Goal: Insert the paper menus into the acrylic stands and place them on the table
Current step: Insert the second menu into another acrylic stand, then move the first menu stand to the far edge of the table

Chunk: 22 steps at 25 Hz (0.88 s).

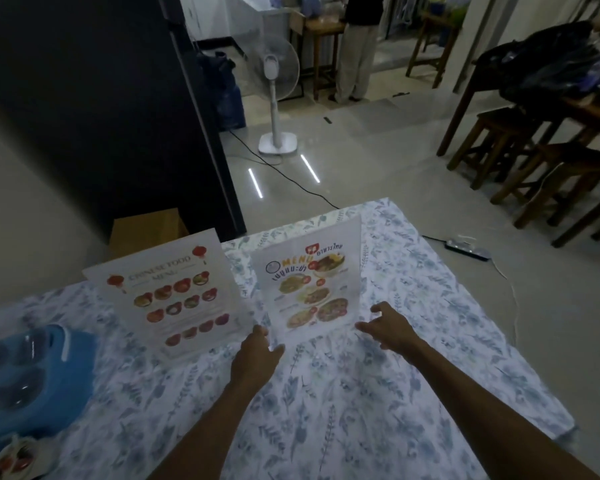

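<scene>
Flanking menu stand (309, 282) — open hands

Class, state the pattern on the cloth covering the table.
White tablecloth printed with blue-grey leafy sprigs; seen in the head view.

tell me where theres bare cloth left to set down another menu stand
The widest free patch is the near tablecloth, between the two forearms and out to the right edge. Cloth right of the Thai menu stand is also bare. It is crowded on the left: the Chinese menu stand and the blue tray fill that side.
</scene>
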### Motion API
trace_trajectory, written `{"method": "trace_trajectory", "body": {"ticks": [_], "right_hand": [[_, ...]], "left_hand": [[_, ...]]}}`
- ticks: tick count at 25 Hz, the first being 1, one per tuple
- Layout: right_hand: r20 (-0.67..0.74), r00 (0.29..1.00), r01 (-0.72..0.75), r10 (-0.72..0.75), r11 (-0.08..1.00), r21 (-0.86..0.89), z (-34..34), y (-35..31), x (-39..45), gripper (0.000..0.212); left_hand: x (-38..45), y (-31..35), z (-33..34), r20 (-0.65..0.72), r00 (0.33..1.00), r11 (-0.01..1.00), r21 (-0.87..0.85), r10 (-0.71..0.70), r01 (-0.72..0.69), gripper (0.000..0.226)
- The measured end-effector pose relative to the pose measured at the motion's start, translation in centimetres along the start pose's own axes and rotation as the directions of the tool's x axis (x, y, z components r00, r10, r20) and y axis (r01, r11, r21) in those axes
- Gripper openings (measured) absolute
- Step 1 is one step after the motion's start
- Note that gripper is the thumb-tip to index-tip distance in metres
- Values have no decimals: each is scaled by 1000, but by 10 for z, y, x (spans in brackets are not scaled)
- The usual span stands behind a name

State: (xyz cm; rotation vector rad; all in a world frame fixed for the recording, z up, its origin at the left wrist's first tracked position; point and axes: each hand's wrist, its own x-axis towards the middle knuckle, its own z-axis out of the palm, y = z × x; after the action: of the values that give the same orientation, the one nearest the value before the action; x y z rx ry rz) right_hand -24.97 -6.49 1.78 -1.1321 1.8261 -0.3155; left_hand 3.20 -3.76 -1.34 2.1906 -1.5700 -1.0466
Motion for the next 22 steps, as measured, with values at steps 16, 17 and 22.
{"method": "trace_trajectory", "body": {"ticks": [16, 17, 22], "right_hand": [[228, 935, 338, -273, 879, -335, -13, -5, 75, 28], [216, 939, 327, -266, 885, -331, -19, -7, 74, 29], [81, 959, 285, -273, 915, -286, -74, -13, 84, 34]], "left_hand": [[24, 26, 20, -39, 982, 982, -39, -186, 184, 56], [26, 33, 19, -31, 981, 981, -33, -190, 189, 56], [55, 90, 13, 39, 999, 999, 29, -33, 32, 53]]}}
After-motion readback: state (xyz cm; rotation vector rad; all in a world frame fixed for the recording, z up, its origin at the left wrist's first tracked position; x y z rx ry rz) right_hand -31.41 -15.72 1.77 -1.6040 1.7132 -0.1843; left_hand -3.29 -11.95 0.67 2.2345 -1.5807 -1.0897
